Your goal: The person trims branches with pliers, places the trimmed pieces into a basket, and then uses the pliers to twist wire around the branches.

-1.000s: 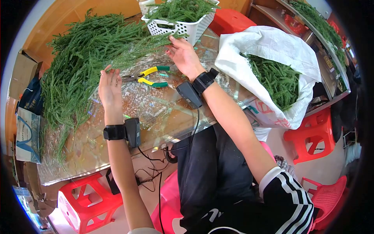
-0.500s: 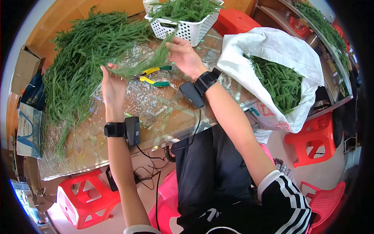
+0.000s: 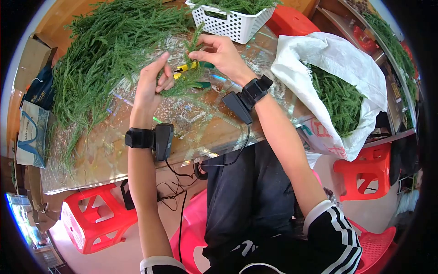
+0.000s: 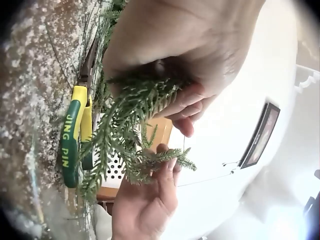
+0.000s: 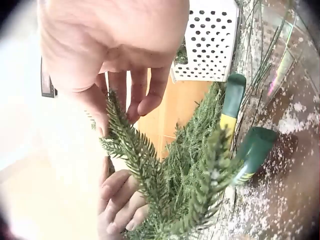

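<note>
A green needle-leaved sprig [image 3: 186, 81] spans the two hands above the table. Its lower part is gripped in the curled fingers of the left hand [image 3: 151, 84], which looms large at the top of the left wrist view. The right hand [image 3: 224, 55] pinches its other end between thumb and fingers, also seen in the right wrist view, where the sprig [image 5: 137, 152] bends downward. Beneath it lie pliers [image 4: 71, 142] with yellow and green handles, partly covered by the sprig in the head view. A large heap of similar sprigs [image 3: 105, 59] lies beside the left hand.
A white perforated basket [image 3: 237, 28] of greenery stands behind the right hand. The white sack [image 3: 292, 59] at right holds more greenery. Whitish debris covers part of the table [image 3: 109, 160]; a cable [image 3: 228, 163] hangs from the right wrist camera.
The left hand has turned and moved right, and its fingers have curled in around the sprig. The sprig, earlier stretched towards the heap, now hangs bent between the hands.
</note>
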The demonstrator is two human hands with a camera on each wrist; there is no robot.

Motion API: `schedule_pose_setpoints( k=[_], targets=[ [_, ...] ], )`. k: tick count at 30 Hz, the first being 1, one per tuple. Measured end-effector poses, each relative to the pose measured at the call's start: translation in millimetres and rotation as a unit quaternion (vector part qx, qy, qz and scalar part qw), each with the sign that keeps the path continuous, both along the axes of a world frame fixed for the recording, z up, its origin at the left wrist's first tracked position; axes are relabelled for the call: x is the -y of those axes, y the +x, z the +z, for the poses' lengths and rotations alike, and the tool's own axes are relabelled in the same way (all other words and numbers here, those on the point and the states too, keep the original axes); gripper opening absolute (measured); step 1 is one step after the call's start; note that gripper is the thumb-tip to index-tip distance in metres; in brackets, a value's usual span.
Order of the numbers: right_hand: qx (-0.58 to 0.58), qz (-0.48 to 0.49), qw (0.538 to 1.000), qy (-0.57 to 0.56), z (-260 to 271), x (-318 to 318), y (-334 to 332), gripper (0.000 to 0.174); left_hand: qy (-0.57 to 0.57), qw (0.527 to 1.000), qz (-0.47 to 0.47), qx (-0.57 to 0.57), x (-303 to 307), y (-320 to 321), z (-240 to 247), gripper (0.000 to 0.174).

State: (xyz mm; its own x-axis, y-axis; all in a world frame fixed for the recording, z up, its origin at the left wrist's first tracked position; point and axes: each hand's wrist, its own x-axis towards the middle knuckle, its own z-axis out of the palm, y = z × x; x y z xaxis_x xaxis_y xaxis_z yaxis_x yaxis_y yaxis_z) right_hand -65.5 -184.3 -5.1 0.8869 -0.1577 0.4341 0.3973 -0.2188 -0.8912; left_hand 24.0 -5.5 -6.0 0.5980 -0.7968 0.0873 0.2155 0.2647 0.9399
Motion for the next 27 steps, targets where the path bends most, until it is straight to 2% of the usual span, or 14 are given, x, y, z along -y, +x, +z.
schedule_pose_setpoints(
  k=[4, 8, 13, 16, 20, 25, 27],
  targets=[
    [0.034, -0.018, 0.999, -0.013, -2, -1, 4, 0.013, 0.031, 0.999, -0.002, 0.034, 3, -1, -2, 0.037],
    [0.021, -0.036, 0.999, -0.029, -1, 1, 2, 0.013, -0.004, 0.999, 0.022, 0.04, 5, -8, 2, 0.04],
    [0.004, -0.055, 0.998, -0.033, -2, 3, 3, 0.013, 0.01, 0.998, 0.037, 0.055, 7, -11, 4, 0.047],
    [0.02, -0.05, 0.997, -0.06, -4, 3, 4, 0.013, 0.065, 0.994, 0.023, 0.086, 10, -14, 3, 0.052],
    [0.019, -0.053, 0.998, -0.006, -4, 1, 3, 0.013, 0.024, 0.998, 0.045, 0.045, 9, -10, 2, 0.053],
    [0.018, -0.06, 0.998, -0.013, -4, 1, 1, 0.013, 0.038, 0.996, 0.065, 0.044, 12, -10, -5, 0.054],
    [0.026, -0.063, 0.998, -0.007, -3, 1, 0, 0.013, 0.015, 0.999, 0.044, 0.013, 14, -4, -10, 0.052]
  ],
)
